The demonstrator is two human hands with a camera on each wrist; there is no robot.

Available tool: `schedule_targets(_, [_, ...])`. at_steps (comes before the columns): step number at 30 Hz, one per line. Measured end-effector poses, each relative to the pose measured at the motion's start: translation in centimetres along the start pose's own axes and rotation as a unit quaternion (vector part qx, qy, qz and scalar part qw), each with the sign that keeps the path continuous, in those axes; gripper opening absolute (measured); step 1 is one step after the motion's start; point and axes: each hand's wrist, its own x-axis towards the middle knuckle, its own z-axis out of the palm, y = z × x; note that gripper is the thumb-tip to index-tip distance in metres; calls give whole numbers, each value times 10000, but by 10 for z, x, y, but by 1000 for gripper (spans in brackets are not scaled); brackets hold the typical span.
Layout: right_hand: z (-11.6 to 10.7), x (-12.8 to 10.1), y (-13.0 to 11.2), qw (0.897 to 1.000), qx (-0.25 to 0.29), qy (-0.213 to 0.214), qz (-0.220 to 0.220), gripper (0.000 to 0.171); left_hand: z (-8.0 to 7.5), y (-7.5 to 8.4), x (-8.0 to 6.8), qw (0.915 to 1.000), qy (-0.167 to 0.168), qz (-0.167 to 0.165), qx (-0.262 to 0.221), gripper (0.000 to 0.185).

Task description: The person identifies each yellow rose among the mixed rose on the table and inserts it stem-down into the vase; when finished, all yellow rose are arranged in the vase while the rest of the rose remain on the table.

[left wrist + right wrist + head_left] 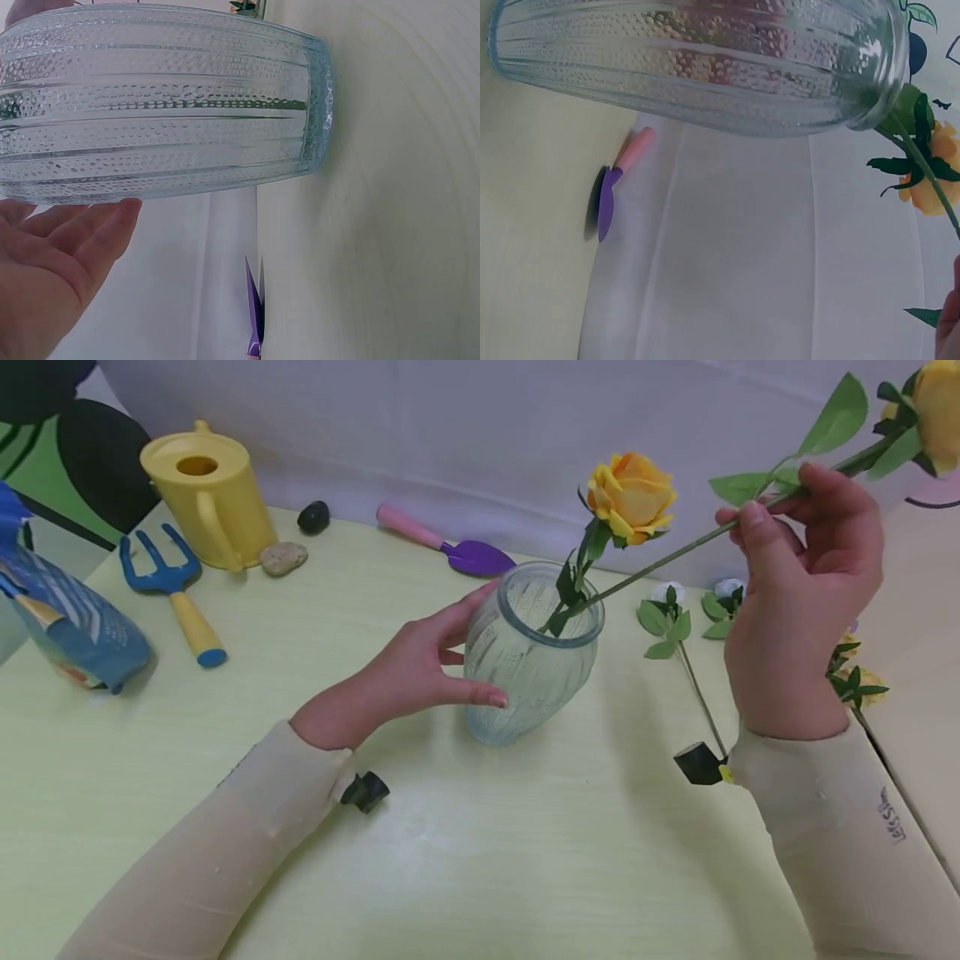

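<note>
A ribbed clear glass vase (532,660) stands mid-table. My left hand (472,643) grips it, thumb across the front and fingers round the far side; in the left wrist view the palm (52,255) lies against the vase (157,105). One yellow rose (632,495) stands in the vase. My right hand (757,510) pinches the long green stem (660,560) of a second yellow rose (937,410), held slanted with the stem's lower end at the vase rim. The right wrist view shows the vase mouth (885,82), the standing rose (934,196) and the slanted stem (922,169).
A yellow watering can (210,497), blue hand fork (168,585), two stones (283,557) and a pink-handled purple trowel (450,545) lie at the back. A blue bag (67,618) sits far left. Loose flowers (675,627) lie right of the vase, near a table seam (900,793).
</note>
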Motion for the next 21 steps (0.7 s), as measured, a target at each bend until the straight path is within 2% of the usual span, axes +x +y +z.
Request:
schedule_targets(7, [3, -25, 4, 9978, 69, -462, -469, 30, -1, -1, 1, 10000, -1, 5, -21, 103])
schedule_targets(13, [2, -43, 10, 9951, 241, -876, -392, 31, -1, -2, 1, 9999, 28, 117, -40, 103])
schedule_targets(21, [2, -56, 17, 9910, -55, -1289, -349, 28, 0, -2, 1, 10000, 18, 73, -6, 104])
